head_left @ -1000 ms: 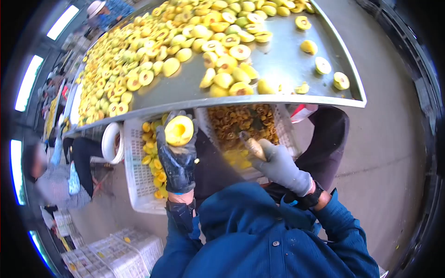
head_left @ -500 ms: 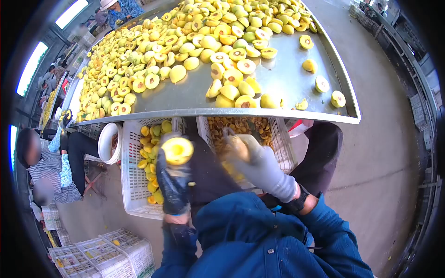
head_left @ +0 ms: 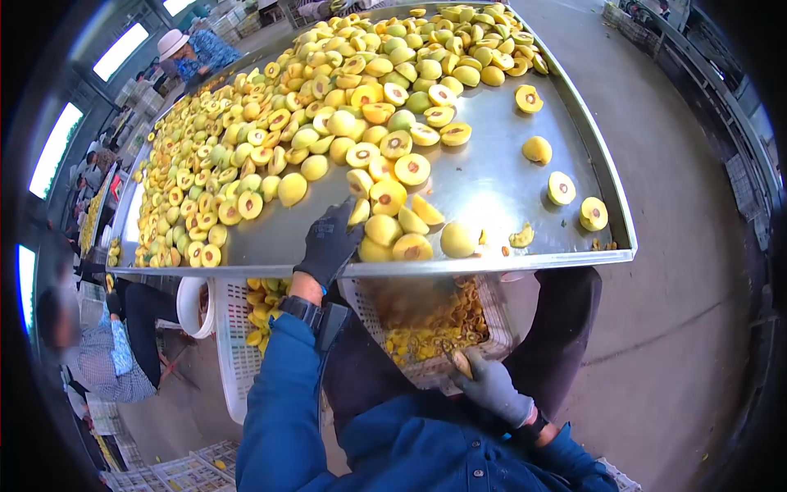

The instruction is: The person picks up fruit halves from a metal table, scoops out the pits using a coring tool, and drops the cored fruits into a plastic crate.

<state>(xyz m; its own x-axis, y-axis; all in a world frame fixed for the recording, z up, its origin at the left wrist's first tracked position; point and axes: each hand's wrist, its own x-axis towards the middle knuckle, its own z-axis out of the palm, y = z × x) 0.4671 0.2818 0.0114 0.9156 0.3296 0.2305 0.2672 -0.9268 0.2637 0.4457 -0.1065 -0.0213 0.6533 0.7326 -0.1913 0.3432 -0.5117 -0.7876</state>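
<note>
My left hand [head_left: 331, 242], in a dark glove, reaches over the near edge of the metal table [head_left: 287, 234]. Its fingertips touch or nearly touch a yellow fruit half [head_left: 359, 212] at the left of a small cluster; whether they grip it is hidden. Many more halves [head_left: 279, 123] are heaped behind, some showing brown pits. In a grey glove, my right hand [head_left: 490, 389] is closed around the handle of a small tool [head_left: 461, 363], above my lap near a crate of brown and yellow scraps [head_left: 443, 324].
Left of my legs stand a white crate of yellow halves [head_left: 232, 344] and a white bucket [head_left: 195, 307]. A seated co-worker [head_left: 111, 353] is at the left, and another person in a pink hat [head_left: 193, 49] is at the far table end. More crates [head_left: 184, 471] lie lower left.
My left hand has moved up from above the crates to the fruit on the table, and the hollowed half it held is gone from it. My right hand has lowered with the tool.
</note>
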